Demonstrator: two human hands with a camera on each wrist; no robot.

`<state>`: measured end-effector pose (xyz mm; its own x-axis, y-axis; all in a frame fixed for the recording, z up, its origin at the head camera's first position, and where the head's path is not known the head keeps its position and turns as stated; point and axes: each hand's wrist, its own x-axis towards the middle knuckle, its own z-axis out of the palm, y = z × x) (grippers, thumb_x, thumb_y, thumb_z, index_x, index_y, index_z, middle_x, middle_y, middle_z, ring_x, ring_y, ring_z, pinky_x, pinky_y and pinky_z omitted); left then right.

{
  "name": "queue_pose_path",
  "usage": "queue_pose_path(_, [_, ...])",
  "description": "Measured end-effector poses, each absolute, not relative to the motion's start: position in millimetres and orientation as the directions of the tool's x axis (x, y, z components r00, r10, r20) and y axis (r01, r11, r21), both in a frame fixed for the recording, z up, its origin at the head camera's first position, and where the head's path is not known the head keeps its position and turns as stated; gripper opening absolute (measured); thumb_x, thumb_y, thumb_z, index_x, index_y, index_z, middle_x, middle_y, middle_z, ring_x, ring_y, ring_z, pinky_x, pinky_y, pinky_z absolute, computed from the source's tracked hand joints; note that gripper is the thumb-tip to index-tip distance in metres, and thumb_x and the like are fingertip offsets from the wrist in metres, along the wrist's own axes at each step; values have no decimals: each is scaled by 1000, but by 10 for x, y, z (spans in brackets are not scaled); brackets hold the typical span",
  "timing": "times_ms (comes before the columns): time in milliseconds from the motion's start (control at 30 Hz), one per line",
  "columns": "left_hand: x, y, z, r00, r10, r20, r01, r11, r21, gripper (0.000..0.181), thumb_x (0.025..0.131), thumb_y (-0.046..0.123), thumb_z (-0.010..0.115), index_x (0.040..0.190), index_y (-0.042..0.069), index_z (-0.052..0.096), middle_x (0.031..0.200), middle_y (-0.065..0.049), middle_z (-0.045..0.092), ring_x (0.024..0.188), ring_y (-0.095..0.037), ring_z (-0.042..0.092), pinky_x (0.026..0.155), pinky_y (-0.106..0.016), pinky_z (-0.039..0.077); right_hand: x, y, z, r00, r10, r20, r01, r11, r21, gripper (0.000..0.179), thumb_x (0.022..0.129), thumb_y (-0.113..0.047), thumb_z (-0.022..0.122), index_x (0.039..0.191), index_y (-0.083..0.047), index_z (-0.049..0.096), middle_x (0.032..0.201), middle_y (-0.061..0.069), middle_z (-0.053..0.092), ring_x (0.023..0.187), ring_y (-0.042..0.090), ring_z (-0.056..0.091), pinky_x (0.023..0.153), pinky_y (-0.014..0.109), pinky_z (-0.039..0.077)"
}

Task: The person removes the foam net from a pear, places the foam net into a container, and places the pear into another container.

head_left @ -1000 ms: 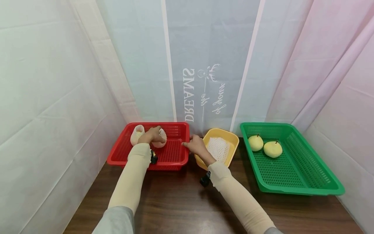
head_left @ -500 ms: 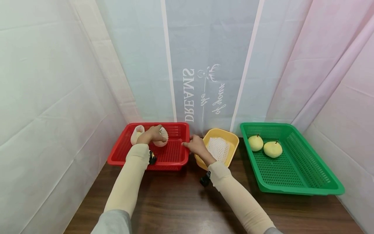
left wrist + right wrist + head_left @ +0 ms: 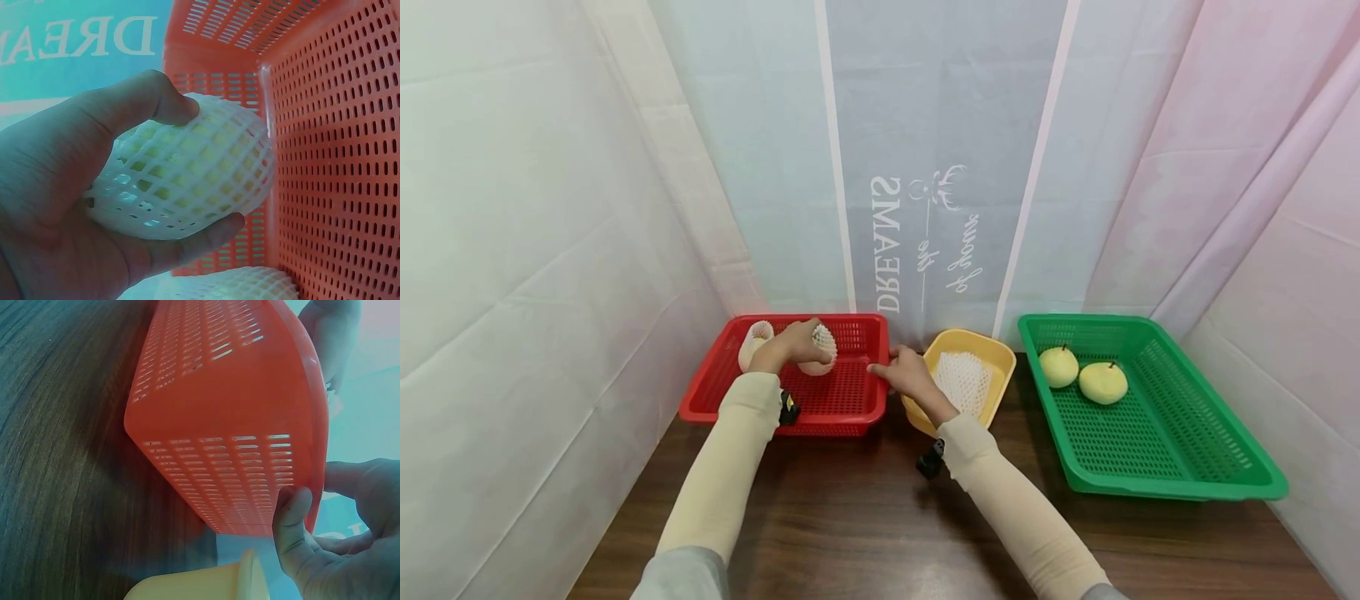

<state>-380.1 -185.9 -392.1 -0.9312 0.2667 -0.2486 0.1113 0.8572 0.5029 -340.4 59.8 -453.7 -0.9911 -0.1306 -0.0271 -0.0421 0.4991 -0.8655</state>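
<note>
My left hand [image 3: 792, 345] holds a pear in a white foam net [image 3: 200, 162] inside the red basket [image 3: 842, 403]. The left wrist view shows the thumb on one side of the net and a finger along the other; pale yellow fruit shows through the mesh. A second foam-netted pear [image 3: 754, 343] lies left of that hand in the same basket. At the basket's right side my right hand [image 3: 912, 377] grips the rim [image 3: 319, 419], with fingers on both sides of it. The left hand covers part of the held pear in the head view.
Right of the red basket stands a yellow tray [image 3: 976, 336] with white foam nets [image 3: 962, 382] in it. Farther right is a green basket [image 3: 1150, 487] holding two bare pears, one left [image 3: 1058, 367] and one right [image 3: 1103, 383]. A curtain hangs behind the dark wooden table [image 3: 850, 517].
The left hand has shifted slightly to the right with the netted pear. My right hand keeps its hold on the basket rim.
</note>
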Motion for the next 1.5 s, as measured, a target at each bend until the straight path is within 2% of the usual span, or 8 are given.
queue_pose_path(233, [-3764, -1830, -3908, -928, 304, -214, 162, 849, 503, 94, 96, 32, 74, 169, 6, 22, 173, -26, 26, 160, -46, 26, 124, -64, 33, -3413, 633, -4576, -990, -144, 7, -79, 500, -862, 44, 98, -29, 77, 123, 5, 66, 87, 14, 75, 78, 41, 76, 70, 46, 65])
queue_pose_path(400, [-3736, -1811, -3892, -930, 320, -181, 190, 839, 510, 92, 94, 32, 76, 168, 5, 27, 170, -24, 35, 157, -43, 34, 124, -62, 36, -3407, 644, -4579, -990, -139, 10, -80, 505, -860, 46, 98, -27, 78, 127, 6, 64, 90, 15, 74, 75, 35, 76, 76, 51, 65])
queue_pose_path(533, [-3719, -1804, -3896, -927, 334, -170, 210, 839, 501, 93, 94, 35, 76, 167, 4, 27, 168, -24, 37, 154, -41, 39, 123, -59, 38, -3386, 654, -4572, -990, -137, 11, -81, 518, -852, 48, 97, -27, 79, 129, 5, 63, 91, 14, 73, 71, 27, 74, 71, 44, 65])
queue_pose_path(733, [-3698, -1780, -3892, -924, 340, -174, 226, 854, 468, 93, 94, 39, 75, 168, 7, 28, 170, -24, 33, 158, -42, 32, 123, -60, 37, -3345, 675, -4548, -990, -142, 19, -92, 528, -844, 50, 97, -26, 79, 133, 3, 61, 97, 15, 72, 80, 31, 76, 64, 33, 62])
queue_pose_path(900, [-3652, -1743, -3856, -923, 352, -156, 246, 851, 464, 91, 93, 39, 77, 167, 9, 32, 168, -24, 37, 158, -42, 32, 122, -61, 38, -3321, 688, -4524, -988, -146, 44, -118, 548, -828, 49, 96, -26, 80, 132, 3, 62, 100, 15, 72, 73, 21, 70, 62, 29, 60])
queue_pose_path(1100, [-3579, -1687, -3818, -920, 373, -120, 272, 829, 489, 89, 91, 37, 80, 164, 9, 37, 165, -23, 42, 155, -42, 37, 120, -63, 40, -3290, 694, -4505, -985, -151, 80, -154, 584, -797, 48, 95, -25, 81, 130, 4, 65, 101, 13, 71, 79, 19, 65, 67, 30, 57])
queue_pose_path(1233, [-3537, -1651, -3800, -919, 385, -85, 298, 819, 491, 84, 90, 36, 81, 161, 11, 42, 160, -21, 47, 145, -39, 47, 117, -61, 45, -3280, 695, -4510, -980, -165, 109, -187, 598, -779, 47, 94, -24, 82, 128, 4, 66, 103, 13, 71, 87, 21, 65, 73, 32, 57])
queue_pose_path(1500, [-3458, -1544, -3727, -897, 441, -22, 382, 801, 460, 72, 89, 35, 83, 152, 14, 53, 148, -20, 54, 132, -35, 56, 112, -57, 50, -3223, 699, -4477, -970, -189, 152, -236, 598, -766, 52, 93, -26, 83, 131, 5, 65, 115, 16, 69, 103, 28, 68, 87, 41, 61])
